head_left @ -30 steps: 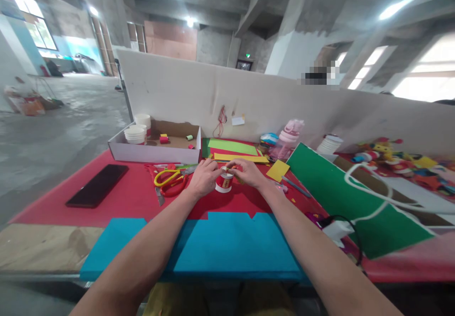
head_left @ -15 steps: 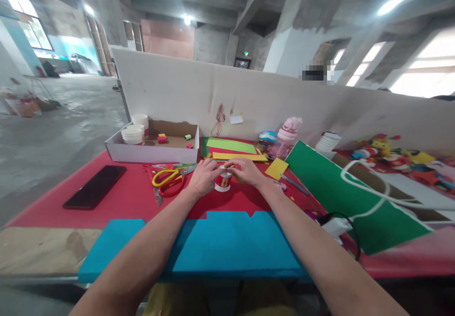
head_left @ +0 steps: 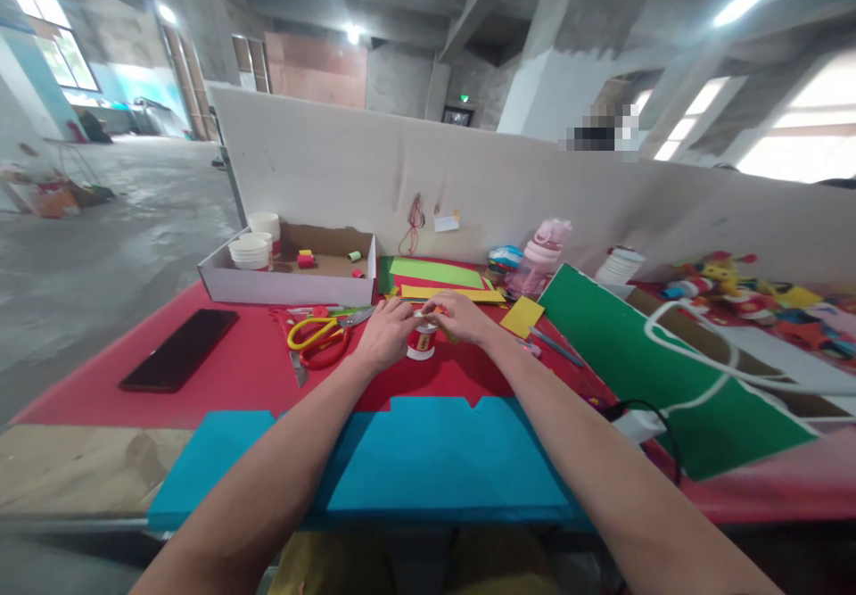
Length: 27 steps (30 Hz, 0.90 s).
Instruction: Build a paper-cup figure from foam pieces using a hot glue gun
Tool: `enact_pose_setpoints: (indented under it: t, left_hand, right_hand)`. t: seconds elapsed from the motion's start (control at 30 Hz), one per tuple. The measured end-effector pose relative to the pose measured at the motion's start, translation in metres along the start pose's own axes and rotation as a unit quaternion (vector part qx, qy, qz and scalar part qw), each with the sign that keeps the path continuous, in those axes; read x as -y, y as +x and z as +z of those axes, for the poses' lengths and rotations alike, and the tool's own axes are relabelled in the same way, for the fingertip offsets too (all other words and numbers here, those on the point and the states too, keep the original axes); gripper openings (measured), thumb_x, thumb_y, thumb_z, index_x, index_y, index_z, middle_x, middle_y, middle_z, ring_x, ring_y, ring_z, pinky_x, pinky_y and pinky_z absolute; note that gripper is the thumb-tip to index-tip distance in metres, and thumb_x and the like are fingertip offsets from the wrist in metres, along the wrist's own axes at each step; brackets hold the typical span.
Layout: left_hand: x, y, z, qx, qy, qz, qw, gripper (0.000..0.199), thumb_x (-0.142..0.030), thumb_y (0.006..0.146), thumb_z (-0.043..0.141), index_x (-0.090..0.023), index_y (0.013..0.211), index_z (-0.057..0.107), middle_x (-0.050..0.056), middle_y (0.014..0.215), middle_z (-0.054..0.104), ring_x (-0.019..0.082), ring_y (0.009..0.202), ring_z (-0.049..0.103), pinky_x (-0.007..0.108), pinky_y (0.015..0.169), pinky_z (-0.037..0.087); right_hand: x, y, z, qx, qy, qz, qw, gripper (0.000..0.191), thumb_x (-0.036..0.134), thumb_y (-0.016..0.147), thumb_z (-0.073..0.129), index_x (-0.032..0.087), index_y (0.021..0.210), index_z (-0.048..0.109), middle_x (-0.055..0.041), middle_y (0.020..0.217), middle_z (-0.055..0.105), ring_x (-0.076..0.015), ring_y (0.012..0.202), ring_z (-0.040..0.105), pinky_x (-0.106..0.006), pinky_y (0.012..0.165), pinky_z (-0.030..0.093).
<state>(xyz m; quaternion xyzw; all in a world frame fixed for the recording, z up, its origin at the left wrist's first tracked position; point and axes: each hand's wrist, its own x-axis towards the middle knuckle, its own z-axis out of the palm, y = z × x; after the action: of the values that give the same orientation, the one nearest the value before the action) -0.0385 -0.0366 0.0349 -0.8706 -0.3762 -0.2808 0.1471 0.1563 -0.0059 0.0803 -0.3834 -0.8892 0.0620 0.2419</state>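
Observation:
A red and white paper cup (head_left: 421, 342) with a gold label stands on the red tabletop, its wide rim apparently down. My left hand (head_left: 388, 334) is closed against the cup's left side, fingertips near its top. On the other side my right hand (head_left: 460, 317) pinches a small yellow-orange piece (head_left: 439, 310) at the cup's upper end; its exact shape is hidden by the fingers. Scissors (head_left: 321, 342) with yellow and red handles lie left of my left hand. A yellow paper square (head_left: 522, 317) lies to the right of my right hand.
A cardboard tray (head_left: 287, 290) holds stacked cups (head_left: 251, 252) and small paper rolls. A black phone (head_left: 179, 351) lies at left. Blue board (head_left: 441, 461) covers the front edge. At right are a leaning green board (head_left: 669, 381), a white cable (head_left: 695, 345) and a pink bottle (head_left: 540, 256).
Both hands stay at the cup, with only slight shifts of the fingers. The whole view has moved very slightly.

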Motion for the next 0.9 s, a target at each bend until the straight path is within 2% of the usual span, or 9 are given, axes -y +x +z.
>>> enact_pose_setpoints:
  t: [0.2,0.9]
  left_hand:
    - [0.000,0.001,-0.003,-0.003,0.004,0.005,1.000,0.026,-0.020,0.091,0.046,-0.019,0.107,0.067,0.009,0.089,0.058,0.024,0.091,0.045,0.037,0.075,0.035]
    - [0.001,0.000,0.002,-0.015,0.011,0.003,1.000,0.027,-0.018,0.090,0.047,-0.021,0.107,0.068,0.010,0.087,0.057,0.025,0.091,0.046,0.037,0.073,0.035]
  right_hand:
    - [0.004,0.003,-0.007,0.025,0.003,0.010,1.000,0.012,0.020,0.085,0.061,0.016,0.084,0.073,-0.0081,0.088,0.073,-0.0212,0.087,0.062,-0.032,0.080,0.043]
    - [0.006,0.013,-0.009,0.059,-0.012,0.045,0.997,0.011,0.017,0.082,0.063,0.016,0.080,0.074,-0.0066,0.087,0.073,-0.0195,0.087,0.063,-0.027,0.077,0.042]
